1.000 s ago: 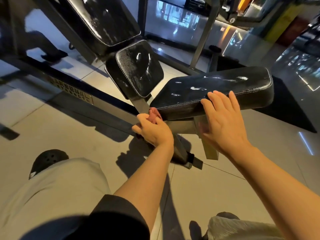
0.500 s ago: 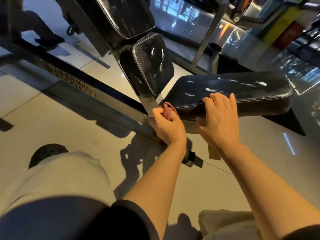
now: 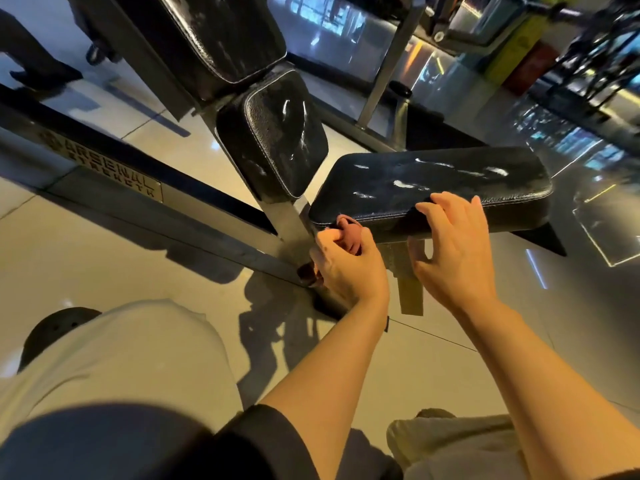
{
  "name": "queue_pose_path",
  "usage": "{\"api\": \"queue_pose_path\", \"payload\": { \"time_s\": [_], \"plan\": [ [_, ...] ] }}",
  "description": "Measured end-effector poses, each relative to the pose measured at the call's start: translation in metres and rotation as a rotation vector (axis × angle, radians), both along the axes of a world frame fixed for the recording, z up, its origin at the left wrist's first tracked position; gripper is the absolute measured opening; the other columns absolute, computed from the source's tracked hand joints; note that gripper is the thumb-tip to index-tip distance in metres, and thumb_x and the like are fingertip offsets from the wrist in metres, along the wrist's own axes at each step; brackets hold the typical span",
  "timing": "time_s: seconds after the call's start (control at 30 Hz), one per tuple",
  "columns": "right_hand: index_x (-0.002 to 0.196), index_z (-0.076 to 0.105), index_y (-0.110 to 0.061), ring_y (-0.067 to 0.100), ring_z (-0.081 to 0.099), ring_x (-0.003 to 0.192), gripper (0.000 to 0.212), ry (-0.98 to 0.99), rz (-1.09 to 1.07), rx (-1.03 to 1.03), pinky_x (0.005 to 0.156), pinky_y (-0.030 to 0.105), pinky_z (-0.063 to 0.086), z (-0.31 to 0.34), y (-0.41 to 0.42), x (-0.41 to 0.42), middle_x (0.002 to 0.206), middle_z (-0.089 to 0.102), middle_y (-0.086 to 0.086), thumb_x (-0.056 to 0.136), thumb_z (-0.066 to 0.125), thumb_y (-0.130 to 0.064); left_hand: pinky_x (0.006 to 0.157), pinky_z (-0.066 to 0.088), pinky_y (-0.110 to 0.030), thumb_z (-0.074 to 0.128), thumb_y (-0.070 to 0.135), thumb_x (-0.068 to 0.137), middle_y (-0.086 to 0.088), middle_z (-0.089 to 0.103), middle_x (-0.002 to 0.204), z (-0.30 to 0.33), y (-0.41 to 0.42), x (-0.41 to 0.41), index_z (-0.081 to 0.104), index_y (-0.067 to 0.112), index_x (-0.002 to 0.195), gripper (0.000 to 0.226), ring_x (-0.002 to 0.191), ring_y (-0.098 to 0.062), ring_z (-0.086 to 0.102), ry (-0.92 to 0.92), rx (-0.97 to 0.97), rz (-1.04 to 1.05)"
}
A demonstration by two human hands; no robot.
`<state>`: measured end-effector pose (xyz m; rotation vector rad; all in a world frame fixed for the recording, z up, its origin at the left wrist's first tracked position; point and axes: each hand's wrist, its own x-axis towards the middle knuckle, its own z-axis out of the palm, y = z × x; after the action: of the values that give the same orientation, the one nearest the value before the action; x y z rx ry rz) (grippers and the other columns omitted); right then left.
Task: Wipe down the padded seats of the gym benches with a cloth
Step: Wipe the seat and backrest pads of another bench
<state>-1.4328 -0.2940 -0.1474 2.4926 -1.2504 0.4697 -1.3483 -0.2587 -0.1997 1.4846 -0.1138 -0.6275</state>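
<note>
The cloth [image 3: 348,233], a small pinkish wad, is bunched inside the left hand [image 3: 346,263], whose fingers curl tightly round it. It sits at the near-left corner of the flat seat pad [image 3: 429,183], touching the pad's stitched side edge just where the pad meets the metal post [image 3: 294,220]. The right hand [image 3: 453,247] holds nothing: its fingers are bent over the pad's near edge, fingertips on top and thumb reaching beneath, bracing the seat.

Over the last second the left hand has stayed at that same corner with the cloth, while the right hand's fingers have gone from lying flat against the pad's side to hooking over its rim. The view has also drawn closer and swung a little. That suggests the person is steadying the bench to work the cloth along the side edge; the top of this pad shows pale streaks, which may be moisture or only glare, so how much of it is already wiped cannot be told.

Most of the cloth is hidden in the fist, and a dark reddish bit below the hand [image 3: 306,271] may be its trailing end. The small tilted pad [image 3: 273,133] and the larger back pad [image 3: 221,32] above it are partly cut off, and the bench's underside lies in shadow.
</note>
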Motion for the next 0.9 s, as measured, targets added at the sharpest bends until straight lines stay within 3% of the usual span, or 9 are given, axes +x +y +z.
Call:
{"api": "queue_pose_path", "payload": {
  "time_s": [0.1, 0.17, 0.27, 0.43, 0.53, 0.63, 0.7, 0.8, 0.9],
  "plan": [
    [0.123, 0.056, -0.006, 0.034, 0.043, 0.129, 0.053, 0.005, 0.026, -0.031, 0.118, 0.05, 0.019, 0.003, -0.002, -0.009, 0.13, 0.053, 0.015, 0.075, 0.077, -0.013, 0.059, 0.04, -0.011, 0.068, 0.027, 0.088, 0.008, 0.053, 0.098, 0.003, 0.001, -0.011, 0.05, 0.025, 0.092, 0.019, 0.079, 0.001, 0.049, -0.073, -0.08, -0.087],
    [0.123, 0.055, -0.006, 0.033, 0.042, 0.129, 0.051, -0.033, 0.017, -0.071, 0.117, 0.053, 0.022, 0.01, -0.005, -0.018, 0.131, 0.052, 0.015, 0.076, 0.074, -0.013, 0.062, 0.045, -0.014, 0.065, 0.022, 0.09, 0.005, 0.054, 0.097, 0.001, 0.0, -0.012, 0.052, 0.021, 0.092, 0.013, 0.082, -0.003, 0.052, -0.09, -0.117, 0.003],
    [0.121, 0.055, -0.006, 0.034, 0.044, 0.125, 0.046, -0.127, -0.041, -0.13, 0.111, 0.055, 0.03, 0.021, -0.009, -0.033, 0.128, 0.052, 0.015, 0.079, 0.068, -0.017, 0.061, 0.042, -0.002, 0.061, 0.023, 0.092, -0.002, 0.057, 0.103, 0.002, -0.003, -0.015, 0.055, 0.014, 0.096, 0.011, 0.082, -0.003, 0.052, -0.118, -0.111, 0.103],
    [0.126, 0.052, -0.005, 0.034, 0.041, 0.13, 0.052, -0.127, -0.089, -0.146, 0.119, 0.047, 0.02, 0.022, -0.012, -0.045, 0.133, 0.049, 0.016, 0.078, 0.069, -0.017, 0.064, 0.049, -0.013, 0.062, 0.026, 0.093, -0.002, 0.058, 0.099, 0.01, -0.013, -0.028, 0.055, 0.016, 0.095, 0.013, 0.078, -0.005, 0.054, -0.176, -0.128, 0.009],
    [0.129, 0.05, -0.002, 0.037, 0.04, 0.131, 0.057, -0.176, -0.098, -0.17, 0.119, 0.047, 0.018, 0.026, -0.01, -0.05, 0.134, 0.048, 0.02, 0.077, 0.07, -0.014, 0.064, 0.048, -0.006, 0.064, 0.023, 0.091, -0.002, 0.056, 0.103, 0.012, -0.012, -0.037, 0.055, 0.015, 0.097, 0.014, 0.08, -0.003, 0.053, -0.218, -0.204, -0.088],
    [0.13, 0.049, -0.001, 0.036, 0.04, 0.13, 0.059, -0.278, -0.125, -0.195, 0.116, 0.05, 0.026, 0.033, -0.012, -0.059, 0.133, 0.049, 0.02, 0.076, 0.071, -0.01, 0.064, 0.046, -0.006, 0.062, 0.022, 0.093, 0.001, 0.053, 0.103, 0.009, -0.012, -0.043, 0.052, 0.018, 0.096, 0.011, 0.083, 0.007, 0.051, -0.202, -0.215, -0.032],
    [0.13, 0.05, 0.0, 0.036, 0.041, 0.128, 0.058, -0.331, -0.137, -0.168, 0.111, 0.045, 0.034, 0.035, -0.014, -0.062, 0.135, 0.049, 0.019, 0.076, 0.071, -0.006, 0.064, 0.047, -0.009, 0.062, 0.023, 0.093, 0.005, 0.051, 0.102, 0.008, -0.013, -0.045, 0.05, 0.022, 0.096, 0.012, 0.082, 0.009, 0.05, -0.204, -0.202, 0.008],
    [0.13, 0.052, 0.0, 0.037, 0.043, 0.126, 0.057, -0.349, -0.139, -0.144, 0.104, 0.036, 0.035, 0.033, -0.016, -0.063, 0.135, 0.05, 0.019, 0.076, 0.07, -0.004, 0.07, 0.045, -0.009, 0.069, 0.019, 0.088, 0.013, 0.049, 0.098, 0.017, -0.016, -0.056, 0.051, 0.024, 0.095, 0.02, 0.081, 0.007, 0.049, -0.331, -0.253, -0.063],
    [0.131, 0.052, -0.002, 0.033, 0.044, 0.125, 0.056, -0.35, -0.121, -0.125, 0.1, 0.027, 0.032, 0.033, -0.02, -0.069, 0.136, 0.05, 0.016, 0.077, 0.067, -0.001, 0.075, 0.045, -0.006, 0.073, 0.011, 0.083, 0.005, 0.055, 0.105, 0.031, -0.022, -0.071, 0.057, 0.015, 0.099, 0.023, 0.087, 0.003, 0.051, -0.501, -0.369, -0.195]
  ]
}}
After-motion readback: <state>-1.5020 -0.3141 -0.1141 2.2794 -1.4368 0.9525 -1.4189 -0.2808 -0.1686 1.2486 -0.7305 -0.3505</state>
